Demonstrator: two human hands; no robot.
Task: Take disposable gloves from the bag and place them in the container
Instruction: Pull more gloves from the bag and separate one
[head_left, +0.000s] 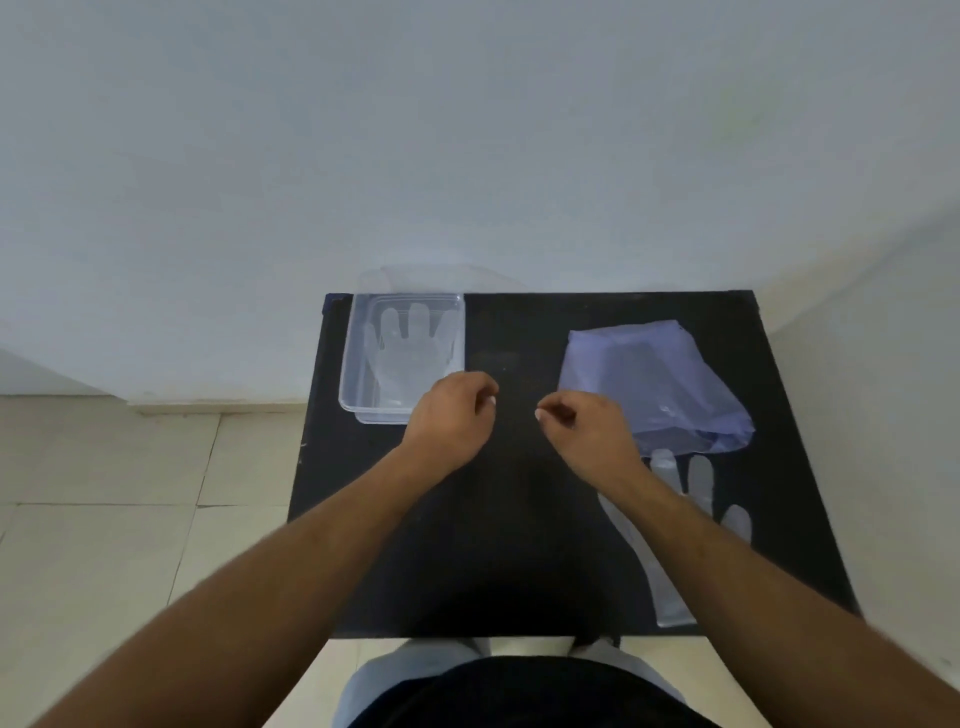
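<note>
A clear plastic container (349, 364) stands at the far left of a black table (519, 545), with a translucent disposable glove (405, 348) lying flat inside it. At the right lies a bluish plastic bag (649, 384). Another translucent glove (670, 561) lies on the table in front of the bag, partly under my right forearm. My left hand (449, 421) hovers just off the container's near right corner, fingers curled and holding nothing. My right hand (584, 428) is beside the bag's left edge, fingers also curled and holding nothing.
The table stands against a pale wall, and the container's lid (431, 278) leans behind it. Tiled floor (130, 493) shows to the left. My legs are at the table's near edge.
</note>
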